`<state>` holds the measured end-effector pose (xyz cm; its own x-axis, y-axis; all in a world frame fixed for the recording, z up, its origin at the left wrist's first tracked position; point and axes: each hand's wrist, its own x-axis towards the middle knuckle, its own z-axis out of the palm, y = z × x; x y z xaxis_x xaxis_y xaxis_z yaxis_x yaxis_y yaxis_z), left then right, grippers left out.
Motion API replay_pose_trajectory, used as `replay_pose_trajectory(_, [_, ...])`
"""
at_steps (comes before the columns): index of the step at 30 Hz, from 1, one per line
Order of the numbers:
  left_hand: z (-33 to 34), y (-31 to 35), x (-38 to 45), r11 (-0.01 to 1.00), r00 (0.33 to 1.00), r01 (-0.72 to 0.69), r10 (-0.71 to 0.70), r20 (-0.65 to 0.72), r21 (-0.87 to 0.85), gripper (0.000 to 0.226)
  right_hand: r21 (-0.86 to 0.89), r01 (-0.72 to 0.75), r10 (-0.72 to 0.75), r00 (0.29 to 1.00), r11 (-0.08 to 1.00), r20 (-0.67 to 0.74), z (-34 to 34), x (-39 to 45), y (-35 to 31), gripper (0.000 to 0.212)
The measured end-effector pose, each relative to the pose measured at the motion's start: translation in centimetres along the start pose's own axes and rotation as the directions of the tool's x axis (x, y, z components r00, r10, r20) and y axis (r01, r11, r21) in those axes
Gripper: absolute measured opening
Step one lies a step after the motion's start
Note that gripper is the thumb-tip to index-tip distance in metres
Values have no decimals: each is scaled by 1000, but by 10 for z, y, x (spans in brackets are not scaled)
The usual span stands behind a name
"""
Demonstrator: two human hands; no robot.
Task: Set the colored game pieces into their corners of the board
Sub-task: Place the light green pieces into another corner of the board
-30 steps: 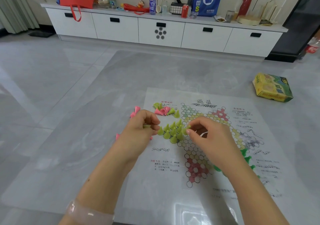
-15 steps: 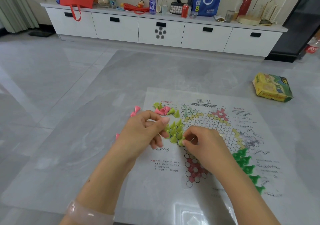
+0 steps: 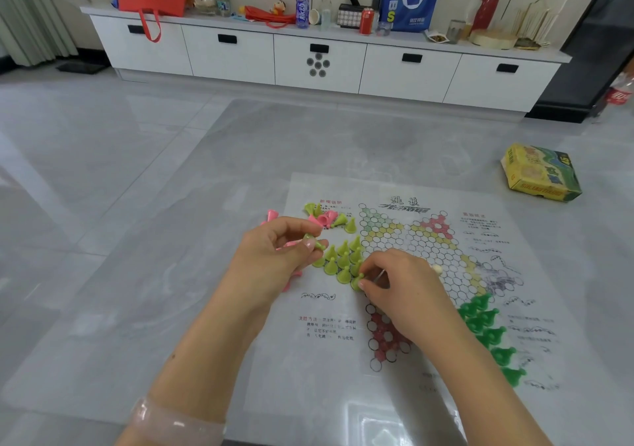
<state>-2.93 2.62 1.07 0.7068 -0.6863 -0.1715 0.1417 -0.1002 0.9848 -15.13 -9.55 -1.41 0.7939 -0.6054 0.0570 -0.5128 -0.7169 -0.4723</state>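
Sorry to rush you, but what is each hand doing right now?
Left hand: closed, pinching a yellow-green piece above the board.
Right hand: closed, fingertips on a yellow-green piece at the cluster's near corner.

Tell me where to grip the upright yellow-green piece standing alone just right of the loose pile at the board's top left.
Pinch the yellow-green piece near its narrow top, coming straight down from above. It stands upright as a cone, wide base on the board, so the slim tip fits between two fingers. The loose pile crowds its left, so a side approach would likely knock those.
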Motion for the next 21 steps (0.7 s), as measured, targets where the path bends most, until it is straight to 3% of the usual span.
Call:
replay_pose_trajectory(12, [3,2,-1,999,1000,10,-10,19,-34,11,46,22,-20,999,999,-26,-7,-4,-2,8])
replay_pose_trajectory(16, [10,1,-3,999,998,30,-28,62,-32,8,270,117,-69,981,956,-181,-16,-6,-16,7])
replay_pose_trajectory(18, [15,0,-4,999,994,28,-25,105,-24,9,423,134,-53,979,896,-196,-20,-8,-23,14])
replay_pose_trajectory(21, [23,-3,-8,999,989,19,-15,144,-26,8,506,156,-69,980,848,-187,-19,-8,-25,14])
